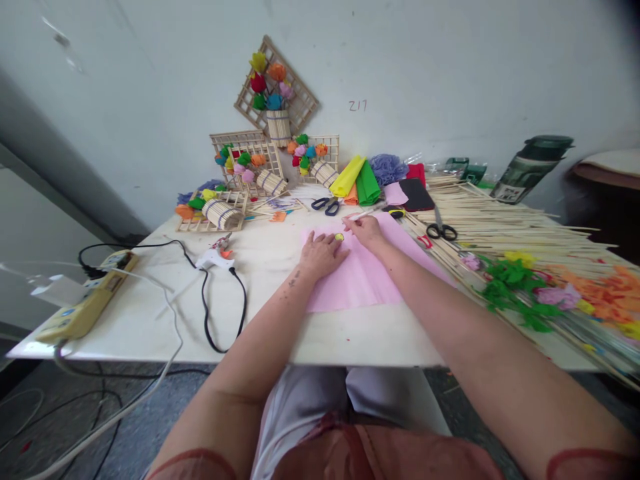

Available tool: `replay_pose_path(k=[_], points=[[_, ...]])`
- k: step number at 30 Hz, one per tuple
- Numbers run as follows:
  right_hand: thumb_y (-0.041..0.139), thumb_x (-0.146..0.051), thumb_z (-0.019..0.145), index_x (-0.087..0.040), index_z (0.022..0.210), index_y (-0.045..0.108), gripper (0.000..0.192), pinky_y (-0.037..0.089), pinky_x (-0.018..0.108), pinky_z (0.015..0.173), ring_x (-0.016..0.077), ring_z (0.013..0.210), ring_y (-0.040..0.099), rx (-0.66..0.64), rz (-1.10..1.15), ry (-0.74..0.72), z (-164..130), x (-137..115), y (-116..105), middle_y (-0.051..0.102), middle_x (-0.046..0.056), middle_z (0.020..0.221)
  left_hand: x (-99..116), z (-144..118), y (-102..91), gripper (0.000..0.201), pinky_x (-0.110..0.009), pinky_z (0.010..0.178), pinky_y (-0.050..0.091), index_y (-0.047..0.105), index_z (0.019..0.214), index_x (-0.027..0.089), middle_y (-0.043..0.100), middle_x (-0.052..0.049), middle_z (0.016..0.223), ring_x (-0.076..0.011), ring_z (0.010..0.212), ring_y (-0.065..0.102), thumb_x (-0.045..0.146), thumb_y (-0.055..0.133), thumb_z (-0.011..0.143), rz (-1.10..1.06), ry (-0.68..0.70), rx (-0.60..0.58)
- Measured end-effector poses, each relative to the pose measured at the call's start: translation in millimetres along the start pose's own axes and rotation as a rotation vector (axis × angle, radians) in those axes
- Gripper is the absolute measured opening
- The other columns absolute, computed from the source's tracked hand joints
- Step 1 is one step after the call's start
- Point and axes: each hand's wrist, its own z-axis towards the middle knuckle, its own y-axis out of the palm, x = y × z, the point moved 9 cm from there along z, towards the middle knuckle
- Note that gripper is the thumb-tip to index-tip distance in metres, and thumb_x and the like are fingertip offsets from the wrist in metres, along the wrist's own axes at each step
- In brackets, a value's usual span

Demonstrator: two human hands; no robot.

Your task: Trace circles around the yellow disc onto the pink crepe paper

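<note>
A pink paper sheet (360, 273) lies flat on the white table (150, 313) in front of me. My left hand (323, 253) presses down on its far left part, fingers spread, beside a small yellow piece (339, 237). My right hand (367, 230) rests at the sheet's far edge and grips a thin pen-like stick (361, 215) that points away to the right.
Black scissors (326, 205) and a second pair (441, 230) lie beyond the sheet. A glue gun (216, 257) with black cord and a power strip (85, 303) sit left. Wooden sticks (500, 223), paper flowers (520, 293), folded coloured paper (360, 181) and stick-frame crafts (250, 167) fill the right and back.
</note>
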Motion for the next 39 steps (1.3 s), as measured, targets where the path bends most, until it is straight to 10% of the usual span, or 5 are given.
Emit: replay_pose_path(k=[8, 16, 39], points=[[0.055, -0.039, 0.078, -0.016, 0.062, 0.066, 0.031, 0.047, 0.024, 0.058, 0.0147, 0.059, 0.063, -0.13, -0.057, 0.017, 5, -21, 22, 0.07, 0.007, 0.066, -2, 1, 4.5, 0.049, -0.047, 0.106, 0.022, 0.05, 0.126, 0.024, 0.051, -0.004, 0.132, -0.024, 0.12, 0.045, 0.05, 0.026, 0.092, 0.014, 0.013, -0.028], [0.053, -0.036, 0.079, -0.013, 0.076, 0.066, 0.026, 0.05, 0.025, 0.063, 0.0156, 0.065, 0.065, -0.084, 0.059, 0.113, -2, 17, 31, 0.07, 0.008, 0.072, -3, 1, 8.3, 0.054, -0.046, 0.106, 0.022, 0.046, 0.13, 0.024, 0.048, -0.006, 0.134, -0.0243, 0.124, 0.04, 0.053, 0.023, 0.092, -0.007, -0.009, -0.075], [0.053, -0.036, 0.08, -0.014, 0.079, 0.067, 0.026, 0.047, 0.026, 0.07, 0.0175, 0.074, 0.065, -0.051, -0.195, 0.014, -8, -9, 16, 0.07, 0.009, 0.075, -2, 1, 8.9, 0.062, -0.046, 0.105, 0.022, 0.042, 0.133, 0.019, 0.047, -0.01, 0.134, -0.0257, 0.124, 0.038, 0.057, 0.019, 0.091, 0.024, -0.013, -0.141]])
